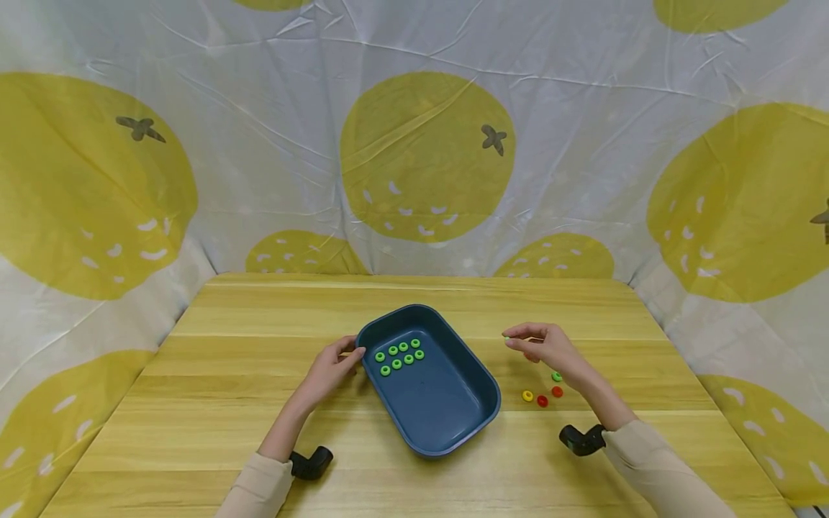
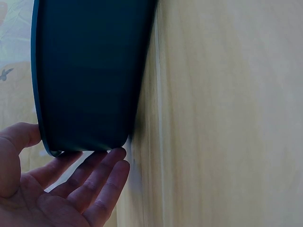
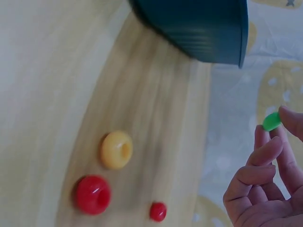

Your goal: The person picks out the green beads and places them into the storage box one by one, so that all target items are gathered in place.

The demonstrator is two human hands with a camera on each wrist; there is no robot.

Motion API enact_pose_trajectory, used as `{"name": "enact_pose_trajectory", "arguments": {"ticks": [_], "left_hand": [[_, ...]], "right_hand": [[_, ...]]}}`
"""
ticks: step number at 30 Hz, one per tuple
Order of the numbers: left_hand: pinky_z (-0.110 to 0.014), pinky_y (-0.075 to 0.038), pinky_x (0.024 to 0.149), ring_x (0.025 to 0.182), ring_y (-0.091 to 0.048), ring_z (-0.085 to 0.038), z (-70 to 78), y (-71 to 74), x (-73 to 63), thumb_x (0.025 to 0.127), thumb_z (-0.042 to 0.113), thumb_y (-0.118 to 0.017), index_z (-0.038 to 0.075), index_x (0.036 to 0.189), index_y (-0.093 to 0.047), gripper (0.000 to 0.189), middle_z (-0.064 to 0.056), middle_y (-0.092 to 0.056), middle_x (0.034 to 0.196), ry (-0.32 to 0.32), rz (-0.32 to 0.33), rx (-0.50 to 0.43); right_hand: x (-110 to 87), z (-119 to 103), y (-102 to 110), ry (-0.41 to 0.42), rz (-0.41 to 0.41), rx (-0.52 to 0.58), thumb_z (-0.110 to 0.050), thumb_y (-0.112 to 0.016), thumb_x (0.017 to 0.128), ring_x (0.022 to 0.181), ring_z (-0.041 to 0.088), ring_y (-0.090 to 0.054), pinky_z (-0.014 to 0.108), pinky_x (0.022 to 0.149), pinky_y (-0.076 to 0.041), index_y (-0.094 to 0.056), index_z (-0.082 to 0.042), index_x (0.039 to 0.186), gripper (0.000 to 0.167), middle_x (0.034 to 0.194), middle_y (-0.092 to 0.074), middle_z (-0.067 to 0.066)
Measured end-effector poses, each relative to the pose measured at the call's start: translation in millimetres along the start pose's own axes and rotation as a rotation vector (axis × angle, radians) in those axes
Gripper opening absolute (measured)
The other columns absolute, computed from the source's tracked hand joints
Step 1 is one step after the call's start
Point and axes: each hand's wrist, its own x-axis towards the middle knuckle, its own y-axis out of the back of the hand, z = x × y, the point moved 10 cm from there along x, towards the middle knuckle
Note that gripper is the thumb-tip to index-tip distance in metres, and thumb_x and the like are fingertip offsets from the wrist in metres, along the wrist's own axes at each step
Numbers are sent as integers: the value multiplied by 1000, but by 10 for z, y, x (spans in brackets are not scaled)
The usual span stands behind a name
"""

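A dark blue plastic basin (image 1: pixel 482 370) sits on the table at a slant, with two rows of green ring-shaped beads (image 1: pixel 397 364) on its floor near the far-left end. My left hand (image 1: pixel 334 370) grips that corner, thumb at the rim and fingertips against the outer wall, as the left wrist view shows. To the right of the basin, my right hand (image 1: pixel 547 349) is raised over the table. Between thumb and fingertips it pinches a green bead (image 3: pixel 271 121), and the other fingers are bent.
Loose beads lie under and in front of my right hand: a yellow bead (image 1: pixel 527 396), a red bead (image 1: pixel 542 401), an orange-red bead (image 1: pixel 557 391) and a green one (image 1: pixel 556 376). A fruit-printed cloth (image 1: pixel 427 158) hangs behind the wooden table (image 1: pixel 259 309).
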Motion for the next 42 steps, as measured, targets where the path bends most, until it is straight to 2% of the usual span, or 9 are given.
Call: {"name": "enact_pose_trajectory", "arguments": {"ticks": [7, 10, 14, 17, 21, 26, 29, 37, 42], "left_hand": [[-37, -53, 81, 98, -62, -24, -3, -7, 2, 98, 23, -49, -4, 133, -47, 44, -23, -56, 122, -4, -7, -6], [-36, -53, 80, 97, -62, -24, -9, -1, 3, 98, 23, -49, -4, 133, -47, 44, -23, -56, 122, -4, -2, -6], [-35, -53, 80, 98, -62, -25, -19, 2, 5, 98, 23, -50, -4, 132, -47, 44, -23, -56, 122, -5, 2, -5], [-36, -53, 79, 99, -62, -25, -24, -1, 5, 98, 22, -50, -5, 132, -47, 44, -24, -56, 122, -5, 0, -4], [-36, -53, 80, 99, -62, -25, -22, 0, 3, 98, 23, -50, -5, 133, -47, 44, -23, -56, 122, -6, 2, -5], [-37, -54, 81, 99, -62, -25, -12, 1, -1, 98, 24, -50, -4, 132, -47, 44, -23, -56, 122, -9, 1, -2], [-36, -54, 80, 98, -62, -24, -11, 1, -3, 98, 24, -50, -4, 132, -47, 45, -23, -56, 122, -11, 0, -2], [-37, -54, 81, 97, -62, -24, -21, 0, 1, 98, 23, -49, -4, 132, -47, 43, -23, -56, 122, -10, -2, -6], [-38, -54, 81, 97, -63, -26, -22, 0, 12, 98, 23, -49, -4, 131, -48, 43, -23, -56, 120, -14, 1, -6]], "right_hand": [[138, -217, -128, 4, -4, -2, -31, -69, 85, 58, 11, -42, 23, 43, -26, -66, -8, 111, 35, 80, -60, -5], [210, -323, -204, 17, -10, -8, -32, -70, 84, 62, 12, -45, 22, 46, -29, -67, -8, 111, 36, 83, -61, -4], [314, -472, -355, 51, -32, -32, -30, -70, 84, 67, 16, -50, 22, 58, -39, -68, -8, 111, 35, 97, -67, 1], [385, -579, -478, 67, -48, -54, -29, -69, 84, 68, 17, -53, 23, 59, -41, -68, -9, 110, 33, 102, -68, 6], [481, -716, -640, 94, -65, -81, -29, -70, 84, 69, 16, -55, 24, 58, -41, -68, -9, 109, 32, 100, -67, 7], [594, -868, -848, 134, -95, -91, -27, -70, 84, 75, 32, -57, 26, 59, -42, -70, -8, 107, 30, 96, -67, 5], [657, -964, -992, 170, -118, -109, -25, -70, 84, 80, 35, -58, 29, 63, -45, -71, -8, 105, 27, 95, -68, 5], [763, -1227, -1427, 333, -182, -266, -17, -71, 83, 73, 17, -63, 19, 63, -48, -72, -3, 100, 22, 93, -72, 10], [791, -1235, -1688, 386, -229, -370, -11, -72, 81, 77, 18, -65, 17, 64, -50, -73, -2, 96, 18, 88, -71, 9]]}}
